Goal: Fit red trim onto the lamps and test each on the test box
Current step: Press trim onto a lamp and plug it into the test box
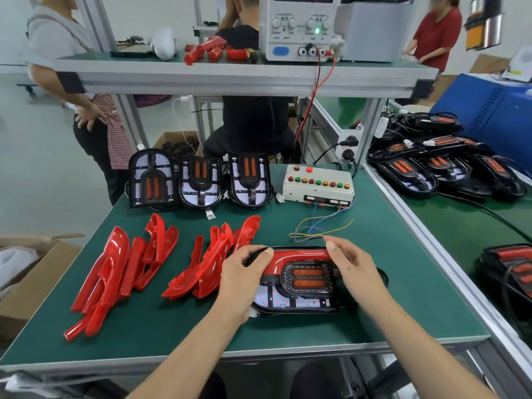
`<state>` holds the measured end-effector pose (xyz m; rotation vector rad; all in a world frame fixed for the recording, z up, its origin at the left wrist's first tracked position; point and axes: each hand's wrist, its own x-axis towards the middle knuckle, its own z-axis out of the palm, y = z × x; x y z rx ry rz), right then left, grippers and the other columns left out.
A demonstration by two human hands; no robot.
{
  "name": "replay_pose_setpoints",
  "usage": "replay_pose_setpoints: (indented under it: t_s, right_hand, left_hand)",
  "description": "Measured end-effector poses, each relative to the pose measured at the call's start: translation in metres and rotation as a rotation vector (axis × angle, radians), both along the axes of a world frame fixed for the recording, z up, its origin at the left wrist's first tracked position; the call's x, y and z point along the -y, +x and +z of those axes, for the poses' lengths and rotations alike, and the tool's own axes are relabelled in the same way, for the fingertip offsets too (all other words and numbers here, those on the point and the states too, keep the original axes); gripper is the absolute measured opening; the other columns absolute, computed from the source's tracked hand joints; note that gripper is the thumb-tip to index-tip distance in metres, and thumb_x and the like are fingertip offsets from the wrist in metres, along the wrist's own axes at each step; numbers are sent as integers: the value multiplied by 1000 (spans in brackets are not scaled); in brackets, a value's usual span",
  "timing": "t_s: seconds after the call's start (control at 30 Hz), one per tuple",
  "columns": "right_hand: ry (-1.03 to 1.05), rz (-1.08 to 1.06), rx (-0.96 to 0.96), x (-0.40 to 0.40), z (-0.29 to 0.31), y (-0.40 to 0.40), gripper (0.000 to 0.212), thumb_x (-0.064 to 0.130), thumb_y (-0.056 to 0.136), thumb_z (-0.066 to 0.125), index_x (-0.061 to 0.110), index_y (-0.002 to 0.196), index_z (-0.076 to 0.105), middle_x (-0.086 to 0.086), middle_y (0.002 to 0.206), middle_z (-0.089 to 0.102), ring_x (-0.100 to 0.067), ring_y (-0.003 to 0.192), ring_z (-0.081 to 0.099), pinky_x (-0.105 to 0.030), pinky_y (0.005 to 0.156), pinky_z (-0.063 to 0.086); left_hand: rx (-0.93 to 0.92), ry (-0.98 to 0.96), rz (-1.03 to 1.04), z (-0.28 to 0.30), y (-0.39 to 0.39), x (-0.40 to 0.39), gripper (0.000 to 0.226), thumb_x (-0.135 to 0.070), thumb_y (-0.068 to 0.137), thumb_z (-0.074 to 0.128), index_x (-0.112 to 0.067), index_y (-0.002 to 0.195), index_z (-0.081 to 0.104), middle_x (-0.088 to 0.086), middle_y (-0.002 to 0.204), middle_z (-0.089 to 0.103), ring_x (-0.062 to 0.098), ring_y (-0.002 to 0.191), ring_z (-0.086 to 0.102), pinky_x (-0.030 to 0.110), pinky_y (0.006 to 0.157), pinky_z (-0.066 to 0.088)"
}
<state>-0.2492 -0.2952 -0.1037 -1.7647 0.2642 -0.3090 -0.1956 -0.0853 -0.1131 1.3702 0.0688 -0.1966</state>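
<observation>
On the green-matted desk (374,298), near its front edge, lay a black oval lamp w/ two orange light bars (305,279), flat & face up, a curved glossy red plastic trim piece (290,259) sitting along its far edge & round its left end. Left hand (244,279) gripped the lamp's left end, thumb on top by the trim's bend, fingers curled round the end. Right hand (349,266) was at the lamp's right end, thumb pressing down at the trim's right tip, fingers curled over the end. Whether the trim was fully seated – can't tell.

Left of the lamp, two loose piles of spare red trim pieces (121,272) lay on the mat, the nearer pile just beside the left hand. At the desk's back, three more black lamps without trim (198,180) leaned in a row, touching side by side. Right of them sat a white test box w/ red, green & yellow buttons (318,184), thin coloured wires (319,228) trailing from its front to the mat just behind the held lamp. On the adjoining desk to the right, a heap of black lamps (440,162). Up on the shelf, a white bench power supply w/ a green light on (299,27), red lead hanging down
</observation>
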Motion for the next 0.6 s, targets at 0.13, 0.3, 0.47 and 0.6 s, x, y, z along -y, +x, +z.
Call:
replay_pose_setpoints:
  t_s: [0.13, 0.3, 0.47, 0.6]
  right_hand:
    - [182, 0, -67, -4, -7, 2, 19, 40, 93, 69, 27, 102, 80, 7, 102, 79, -6, 95, 72, -20, 86, 55]
    - [326, -5, -123, -6, -5, 4, 9, 23, 94, 72, 23, 98, 79, -9, 96, 77, -18, 83, 72, -34, 77, 62]
    - [445, -51, -151, -11, 0, 4, 9, 16, 94, 72, 16, 101, 78, -12, 96, 76, -23, 83, 72, -41, 78, 62]
    - [547, -55, -170, -14, 3, 6, 10, 11, 94, 70, 11, 102, 76, -11, 91, 76, -26, 82, 71, -47, 81, 63]
  left_hand:
    - [-6, -33, -26, 1, 0, -2, 5, -17, 90, 76, -21, 90, 79, 5, 90, 79, 16, 75, 74, 23, 67, 58]
    - [-3, -36, -33, 3, -1, -2, 6, -17, 90, 77, -22, 88, 79, 5, 89, 79, 16, 74, 74, 23, 66, 57]
    - [-6, -29, -47, 4, -1, -1, 8, -17, 90, 76, -24, 87, 79, 6, 89, 79, 17, 75, 74, 28, 70, 60]
    - [-1, -57, -84, 7, -2, -3, 3, -22, 90, 77, -22, 89, 79, 5, 89, 78, 15, 76, 73, 23, 69, 58]
